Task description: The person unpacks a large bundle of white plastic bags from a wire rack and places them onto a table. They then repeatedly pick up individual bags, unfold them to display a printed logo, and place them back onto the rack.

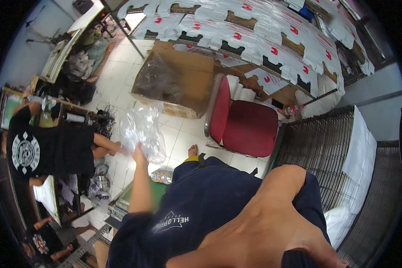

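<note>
My left hand (139,156) reaches forward and grips a crumpled clear plastic bag (142,127) by its lower edge, holding it up over the tiled floor. A seated person in a black printed T-shirt (35,152) at the left stretches an arm toward the same bag, their hand (117,147) close beside mine. My right arm (272,214) is bent across the lower foreground over dark navy fabric (201,210); its hand is cut off by the bottom edge. My bare foot (192,150) rests on the floor.
A red office chair (248,127) stands just ahead. Behind it lies an open cardboard box (183,80) with plastic film. White shirts with red prints (254,35) cover a long table at the back. A dark wire rack (317,147) with white stacks (362,147) is at the right.
</note>
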The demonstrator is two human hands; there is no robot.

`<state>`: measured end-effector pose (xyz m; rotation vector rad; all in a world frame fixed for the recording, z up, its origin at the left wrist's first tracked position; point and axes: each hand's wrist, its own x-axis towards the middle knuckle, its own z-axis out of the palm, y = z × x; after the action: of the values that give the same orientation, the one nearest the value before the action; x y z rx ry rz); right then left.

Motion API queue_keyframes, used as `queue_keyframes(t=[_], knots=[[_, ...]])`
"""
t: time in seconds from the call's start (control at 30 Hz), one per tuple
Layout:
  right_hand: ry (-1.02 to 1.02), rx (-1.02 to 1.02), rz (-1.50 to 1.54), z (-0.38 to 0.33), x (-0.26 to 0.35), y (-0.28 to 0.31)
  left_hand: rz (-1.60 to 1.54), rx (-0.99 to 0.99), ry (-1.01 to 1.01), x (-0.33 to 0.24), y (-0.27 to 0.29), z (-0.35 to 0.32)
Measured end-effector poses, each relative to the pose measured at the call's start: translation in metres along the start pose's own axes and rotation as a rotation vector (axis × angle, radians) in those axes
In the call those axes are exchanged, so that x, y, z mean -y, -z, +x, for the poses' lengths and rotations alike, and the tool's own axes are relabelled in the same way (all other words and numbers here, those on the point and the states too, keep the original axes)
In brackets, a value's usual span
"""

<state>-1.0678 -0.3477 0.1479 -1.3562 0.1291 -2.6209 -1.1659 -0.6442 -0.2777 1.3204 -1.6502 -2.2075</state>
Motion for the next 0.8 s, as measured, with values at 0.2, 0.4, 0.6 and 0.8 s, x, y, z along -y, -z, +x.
queue_keyframes(t=[0.2,0.4,0.6,0.8], knots=[[-0.270,-0.143,-0.465,0.013,0.067,0.087,0.041,0.008,0.020,-0.091,-0.152,0.071],[0.110,-1.247,-0.986,-0.143,0.127,0.116,0.208,0.185,0.084,-0.121,-0.275,0.193],[0.711,-2.399,-0.743,-0.395,0.075,0.006,0.288,0.625,0.259,-0.182,-0.361,0.168],[0.468,-3.042,-0.507,-0.499,-0.056,-0.093,0.145,0.355,-0.171,-0.155,-0.416,0.189]])
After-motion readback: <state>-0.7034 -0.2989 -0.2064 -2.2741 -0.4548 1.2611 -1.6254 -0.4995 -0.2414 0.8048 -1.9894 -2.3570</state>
